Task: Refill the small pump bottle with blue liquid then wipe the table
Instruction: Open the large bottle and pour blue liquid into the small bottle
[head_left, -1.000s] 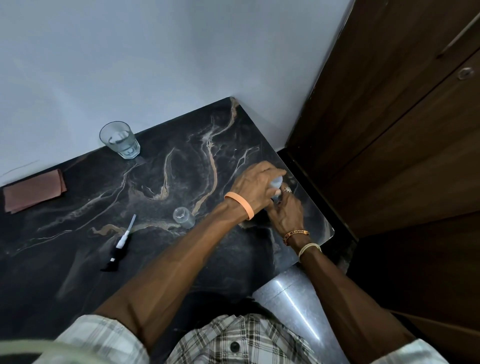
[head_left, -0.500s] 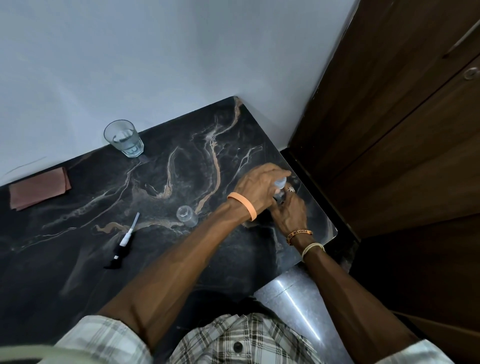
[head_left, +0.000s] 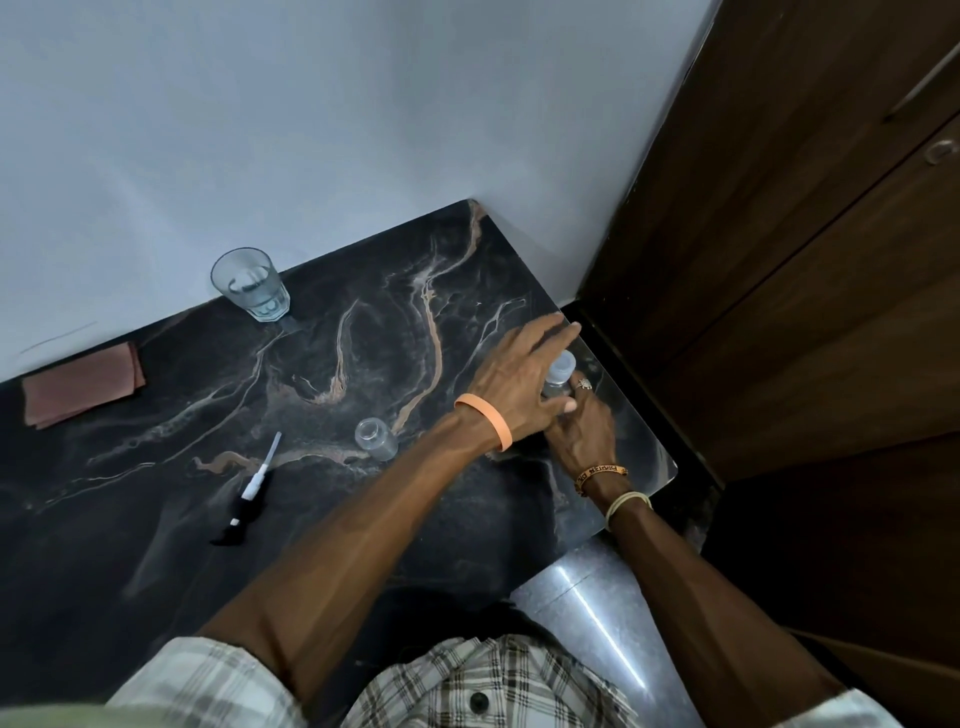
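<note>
1. Where the two hands meet, at about 3 o'clock on the counter (head_left: 363, 338), a capped bottle (head_left: 561, 370) is mostly hidden; only its pale cap and a bit of shoulder show, and its contents cannot be judged.
2. Left hand (head_left: 519, 384), with an orange wristband (head_left: 485, 418), lies over the capped bottle with fingers spread and extended; its grip is loose and open, though contact beneath the palm is concealed.
3. Right hand (head_left: 582, 431), wearing a ring and two wrist bands, has its grip closed around the capped bottle's lower body.
4. One small pump bottle (head_left: 375, 439), clear and uncapped, stands upright near the counter's centre, apart from both hands; any liquid inside is too faint to discern.
5. One pump head (head_left: 248, 493), black with a white tube, lies on its side at about 8 o'clock, well apart from the small pump bottle.
6. One glass (head_left: 250, 285) holding clear liquid stands at 11 o'clock beside the wall.
7. One folded brown cloth (head_left: 83, 384) lies at 9 o'clock, near the frame's left edge.
8. Wooden cabinet (head_left: 805, 260) fills the right side, cut off by the frame.
</note>
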